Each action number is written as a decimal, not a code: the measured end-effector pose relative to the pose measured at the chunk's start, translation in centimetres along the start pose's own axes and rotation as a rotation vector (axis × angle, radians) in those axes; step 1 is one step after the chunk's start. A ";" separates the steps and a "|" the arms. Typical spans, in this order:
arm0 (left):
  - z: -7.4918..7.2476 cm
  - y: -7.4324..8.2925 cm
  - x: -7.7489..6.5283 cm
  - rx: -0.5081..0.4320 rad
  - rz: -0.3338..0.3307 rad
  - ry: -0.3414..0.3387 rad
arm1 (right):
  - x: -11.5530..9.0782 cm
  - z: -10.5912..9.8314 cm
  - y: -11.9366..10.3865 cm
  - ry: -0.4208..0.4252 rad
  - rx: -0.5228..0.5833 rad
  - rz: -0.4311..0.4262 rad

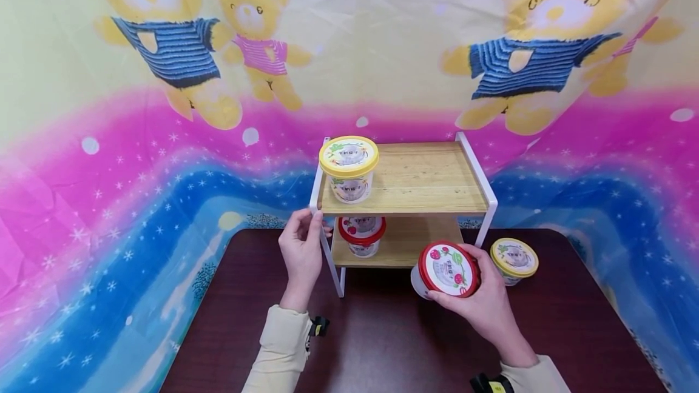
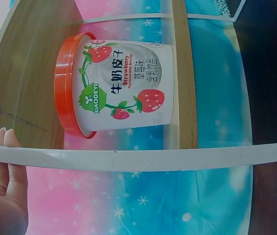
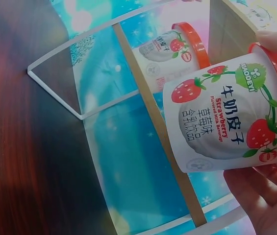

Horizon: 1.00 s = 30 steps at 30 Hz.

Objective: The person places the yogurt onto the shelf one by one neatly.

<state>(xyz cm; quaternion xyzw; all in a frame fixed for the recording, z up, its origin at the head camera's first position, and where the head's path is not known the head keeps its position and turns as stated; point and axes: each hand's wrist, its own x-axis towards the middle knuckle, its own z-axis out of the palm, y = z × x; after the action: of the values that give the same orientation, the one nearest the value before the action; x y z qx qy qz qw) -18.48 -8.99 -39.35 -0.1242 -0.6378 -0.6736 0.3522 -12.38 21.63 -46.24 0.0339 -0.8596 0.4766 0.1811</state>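
My right hand [image 1: 486, 299] grips a red-lidded strawberry milk tub [image 1: 448, 268] by its lid, holding it in front of the rack's lower shelf, lid tilted up. In the right wrist view this tub [image 3: 221, 117] shows its strawberry label. At the rack's left side, my left hand [image 1: 303, 250] holds the white metal frame [image 2: 113, 159], its fingertips [image 2: 11, 137] reaching past the bar. A second red-lidded tub [image 1: 363, 235] stands at the left of the lower shelf, partly hidden by the upper board. Above it, a yellow-lidded tub [image 1: 349, 168] stands on the upper shelf's left end.
The two-tier wooden rack [image 1: 426, 178] stands on a dark brown table [image 1: 393, 344]. Another yellow-lidded tub [image 1: 513, 259] sits on the table right of the rack, beside my right hand. A bear-print cloth [image 1: 382, 47] hangs behind and around the table.
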 end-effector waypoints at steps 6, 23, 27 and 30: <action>0.0 0.0 0.0 0.007 -0.003 -0.004 | 0.1 0.2 -0.3 0.017 0.039 0.005; -0.1 -0.2 0.0 -0.004 0.001 -0.008 | 0.7 1.4 -0.8 0.069 0.071 -0.038; -0.1 -0.1 0.0 -0.001 -0.003 -0.006 | 0.7 1.6 -0.9 0.057 0.063 -0.040; -0.1 -0.3 -0.1 0.002 -0.004 -0.005 | 0.8 1.8 -0.9 0.051 0.032 -0.050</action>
<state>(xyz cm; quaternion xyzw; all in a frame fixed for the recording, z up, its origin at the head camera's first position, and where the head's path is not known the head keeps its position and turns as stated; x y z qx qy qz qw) -18.60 -9.08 -39.65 -0.1244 -0.6395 -0.6734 0.3493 -13.46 19.72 -46.07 0.0463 -0.8459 0.4862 0.2143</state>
